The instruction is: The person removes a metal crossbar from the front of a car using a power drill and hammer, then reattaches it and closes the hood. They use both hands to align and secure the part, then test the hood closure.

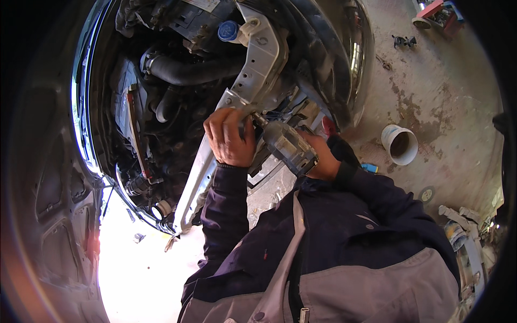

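My right hand [322, 157] grips a cordless impact wrench [288, 144], its handle mostly hidden behind the tool's body. The wrench's nose points up and left at the pale metal crossmember [211, 156] across the front of a car's engine bay. Close beside that nose, my left hand [230, 137] lies over the crossmember with its fingers curled and pressed together. Whatever sits under those fingers is hidden. Whether the wrench's tip touches a bolt cannot be made out.
A black hose [194, 72] and a blue cap [228, 30] lie farther into the engine bay. The front bumper [344, 59] curves along the right. A white bucket [399, 145] lies on the stained concrete floor. The raised hood [51, 177] fills the left side.
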{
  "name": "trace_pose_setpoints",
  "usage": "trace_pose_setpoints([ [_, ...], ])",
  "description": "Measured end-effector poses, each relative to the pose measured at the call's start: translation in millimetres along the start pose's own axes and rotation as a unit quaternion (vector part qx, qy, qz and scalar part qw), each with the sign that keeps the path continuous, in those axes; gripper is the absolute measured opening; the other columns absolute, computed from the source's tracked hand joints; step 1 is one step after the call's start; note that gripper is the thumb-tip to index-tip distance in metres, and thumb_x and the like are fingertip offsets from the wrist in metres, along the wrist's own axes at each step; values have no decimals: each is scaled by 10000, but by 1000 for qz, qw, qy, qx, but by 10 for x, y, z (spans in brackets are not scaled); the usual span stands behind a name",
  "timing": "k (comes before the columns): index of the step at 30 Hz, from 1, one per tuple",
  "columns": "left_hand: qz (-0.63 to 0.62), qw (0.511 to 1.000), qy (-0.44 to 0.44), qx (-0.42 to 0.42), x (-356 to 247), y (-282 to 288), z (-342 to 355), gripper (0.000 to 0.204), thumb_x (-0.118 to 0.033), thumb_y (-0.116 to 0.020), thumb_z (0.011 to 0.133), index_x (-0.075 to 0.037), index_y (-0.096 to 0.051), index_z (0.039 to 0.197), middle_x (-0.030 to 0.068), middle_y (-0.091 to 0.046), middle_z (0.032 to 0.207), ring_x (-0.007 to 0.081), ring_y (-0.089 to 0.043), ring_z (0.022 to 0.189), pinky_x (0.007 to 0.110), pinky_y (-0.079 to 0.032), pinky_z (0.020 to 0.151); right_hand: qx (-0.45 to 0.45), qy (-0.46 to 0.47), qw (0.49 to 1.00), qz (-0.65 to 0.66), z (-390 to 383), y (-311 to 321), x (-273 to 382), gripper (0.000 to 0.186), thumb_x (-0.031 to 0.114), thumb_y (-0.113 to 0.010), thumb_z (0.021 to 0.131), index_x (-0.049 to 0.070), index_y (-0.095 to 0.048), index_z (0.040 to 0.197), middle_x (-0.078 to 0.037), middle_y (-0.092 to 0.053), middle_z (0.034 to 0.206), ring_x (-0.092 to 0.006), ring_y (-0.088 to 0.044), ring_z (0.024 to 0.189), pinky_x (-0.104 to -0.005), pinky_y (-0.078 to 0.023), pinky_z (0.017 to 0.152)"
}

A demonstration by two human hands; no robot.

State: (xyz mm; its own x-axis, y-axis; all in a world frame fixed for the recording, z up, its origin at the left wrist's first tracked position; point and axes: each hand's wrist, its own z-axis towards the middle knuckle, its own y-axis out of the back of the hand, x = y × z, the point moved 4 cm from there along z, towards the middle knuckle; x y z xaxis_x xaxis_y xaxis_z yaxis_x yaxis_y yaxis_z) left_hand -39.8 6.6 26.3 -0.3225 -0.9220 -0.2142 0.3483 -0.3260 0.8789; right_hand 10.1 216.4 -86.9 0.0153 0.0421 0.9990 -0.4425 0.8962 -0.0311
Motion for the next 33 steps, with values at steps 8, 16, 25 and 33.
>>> trace_pose_setpoints([
  [8, -3, 997, 43, 71, 157, -20, 164, 826, -101, -873, 788, -1, -566, 1548, 261, -620, 1525, 467, -633, 1335, 554, -554, 1108, 10, -36, 999, -7, 17, 28, -59, 636, 223, -933, 814, 61, -667, 1369, -220, -778, 1119, -449, -774, 1034, -491, -612, 873],
  [16, 7, 993, 51, 108, 171, -30, 156, 814, -134, -819, 824, 49, -551, 1570, 300, -615, 1516, 485, -654, 1310, 560, -563, 1097, 15, -58, 997, -55, 43, -16, -141, 517, 254, -835, 874, 77, -697, 1339, -182, -780, 1075, -420, -773, 956, -508, -598, 850],
  [25, 66, 980, 56, 178, 160, -21, 102, 812, -273, -681, 966, 149, -438, 1616, 388, -574, 1575, 512, -602, 1396, 583, -493, 1161, 47, -57, 996, -45, 30, -59, -217, 421, 187, -772, 918, 79, -714, 1321, -148, -776, 1008, -379, -762, 901, -500, -569, 829],
  [33, 113, 967, 93, 209, 158, -22, 32, 897, -546, -497, 1098, 151, -384, 1652, 365, -519, 1598, 467, -542, 1409, 576, -444, 1192, 72, -52, 994, -57, 71, 18, -189, 379, 135, -724, 936, 83, -734, 1311, -117, -782, 1018, -332, -764, 922, -489, -564, 865],
])
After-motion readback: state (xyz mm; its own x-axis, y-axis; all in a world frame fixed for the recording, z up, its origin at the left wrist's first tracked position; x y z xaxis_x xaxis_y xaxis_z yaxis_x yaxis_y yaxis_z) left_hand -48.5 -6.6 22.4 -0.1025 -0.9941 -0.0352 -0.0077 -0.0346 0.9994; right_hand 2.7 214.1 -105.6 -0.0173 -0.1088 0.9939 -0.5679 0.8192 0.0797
